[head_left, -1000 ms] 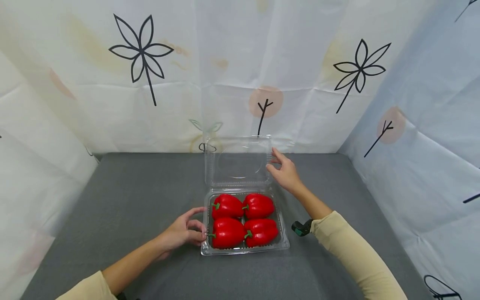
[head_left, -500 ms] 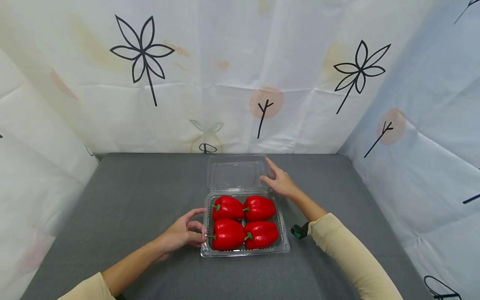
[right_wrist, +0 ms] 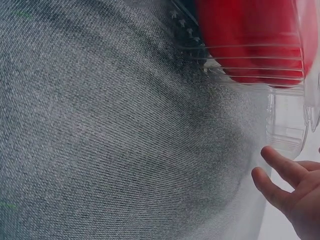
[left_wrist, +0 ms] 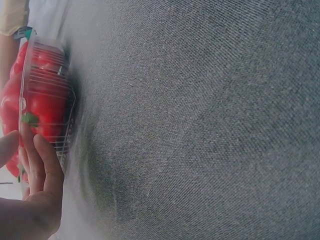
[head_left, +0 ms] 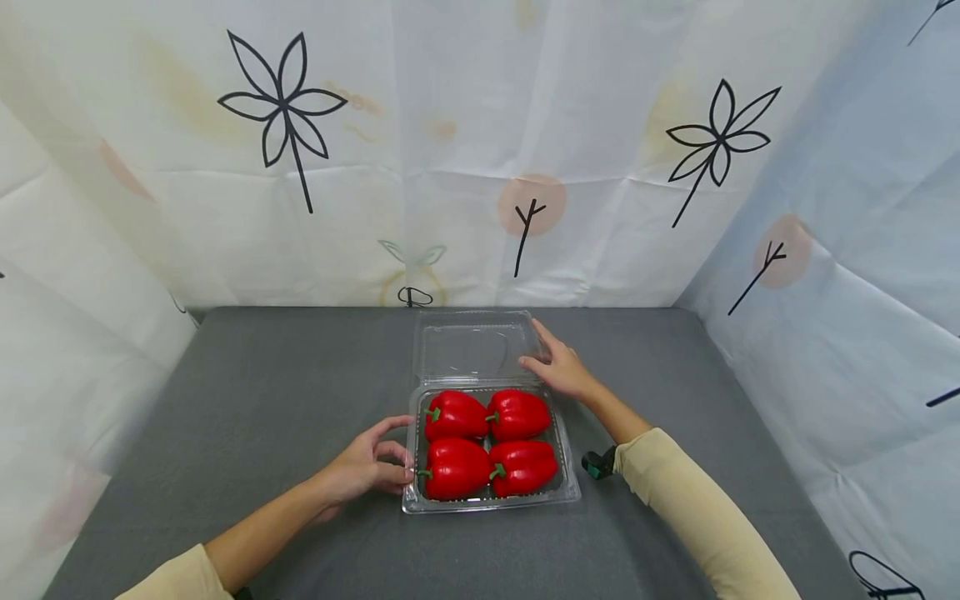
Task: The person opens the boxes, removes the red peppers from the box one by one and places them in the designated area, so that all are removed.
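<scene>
A clear plastic clamshell container [head_left: 491, 507] sits on the grey tabletop, holding several red bell peppers [head_left: 457, 468] with green stems in two rows. Its hinged lid [head_left: 472, 346] is folded back toward the wall, nearly flat. At the container's left side, my left hand [head_left: 371, 462] pinches the rim; in the left wrist view the thumb is over the edge and the fingers [left_wrist: 50, 160] lie along the ribbed outer wall. My right hand [head_left: 562, 367] touches the lid's right edge with extended fingers. The right wrist view has two of these fingers [right_wrist: 280, 165] stretched beside the lid.
A white cloth with line-drawn flowers [head_left: 283, 104] hangs behind the table and along both sides. Grey tabletop [head_left: 300, 375] surrounds the container. A dark band with a green part [head_left: 597, 464] is on the right wrist.
The lid has gone from raised to lying back lower, with my right hand following it down. My left hand and the peppers have stayed in place.
</scene>
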A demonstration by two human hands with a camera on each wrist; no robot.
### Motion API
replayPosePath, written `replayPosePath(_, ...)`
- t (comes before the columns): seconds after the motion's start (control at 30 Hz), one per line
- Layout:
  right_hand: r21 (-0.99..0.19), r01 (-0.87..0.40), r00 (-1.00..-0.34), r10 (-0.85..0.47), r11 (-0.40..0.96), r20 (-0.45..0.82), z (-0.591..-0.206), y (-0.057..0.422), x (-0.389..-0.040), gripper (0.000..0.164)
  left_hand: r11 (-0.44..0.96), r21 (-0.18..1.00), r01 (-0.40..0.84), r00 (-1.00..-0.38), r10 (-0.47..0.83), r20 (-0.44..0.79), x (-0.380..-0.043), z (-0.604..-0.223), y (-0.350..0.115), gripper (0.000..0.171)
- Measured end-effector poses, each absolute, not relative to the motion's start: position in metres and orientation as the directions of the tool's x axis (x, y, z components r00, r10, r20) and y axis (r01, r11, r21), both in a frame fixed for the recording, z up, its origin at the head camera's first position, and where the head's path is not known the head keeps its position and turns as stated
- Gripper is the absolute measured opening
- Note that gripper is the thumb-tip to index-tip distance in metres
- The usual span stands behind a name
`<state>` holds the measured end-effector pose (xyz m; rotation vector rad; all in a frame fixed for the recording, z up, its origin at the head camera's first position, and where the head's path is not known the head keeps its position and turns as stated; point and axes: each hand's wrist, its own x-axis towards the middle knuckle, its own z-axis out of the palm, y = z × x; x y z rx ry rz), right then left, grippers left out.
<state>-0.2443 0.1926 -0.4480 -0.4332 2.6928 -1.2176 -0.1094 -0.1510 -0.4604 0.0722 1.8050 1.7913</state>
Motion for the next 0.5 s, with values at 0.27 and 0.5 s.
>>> replayPosePath(0.27, -0.723, -0.251, -0.944, -0.326, 0.644, 0.037, -0.445, 0.203, -0.237, 0.082, 0.099, 0.92, -0.379, -0.823, 0.419, -0.384, -0.11, -0.462, -0.149, 0.08)
replayPosePath(0.5, -0.697, -0.447, -0.859, -0.487, 0.561, 0.159, -0.433, 0.221, -0.213, 0.096, 0.08, 0.924, -0.374, -0.828, 0.42, -0.372, -0.109, -0.462, -0.15, 0.08)
